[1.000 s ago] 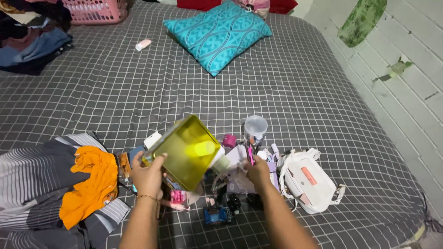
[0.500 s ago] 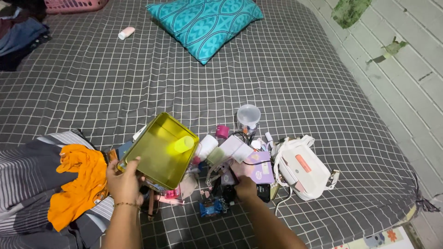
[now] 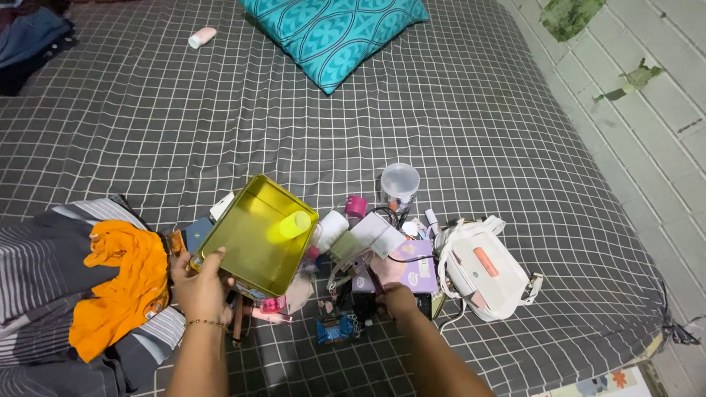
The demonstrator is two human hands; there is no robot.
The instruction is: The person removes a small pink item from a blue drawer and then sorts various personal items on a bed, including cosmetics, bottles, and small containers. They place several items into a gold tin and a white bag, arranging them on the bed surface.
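Note:
My left hand (image 3: 200, 283) grips the near corner of a gold rectangular tin (image 3: 254, 234) and tilts it up over the bed. One small yellow bottle (image 3: 294, 224) lies inside the tin. My right hand (image 3: 397, 300) reaches down into a heap of small items (image 3: 371, 257) and pinches a thin dark stick-like thing (image 3: 373, 279). The heap holds a white roll (image 3: 332, 229), a lilac box (image 3: 408, 266), a pink cap (image 3: 356, 206) and cables.
A white pouch with an orange tab (image 3: 482, 268) lies right of the heap, a clear plastic cup (image 3: 400, 181) behind it. An orange cloth (image 3: 118, 287) rests on striped clothes at the left. A teal pillow (image 3: 334, 33) and a small white bottle (image 3: 201, 37) sit far up the checked bedsheet (image 3: 220, 125).
The view has tipped down and closer. My right hand has dropped from beside the tin into the heap and closed on a thin item. The tin stays tilted in my left hand.

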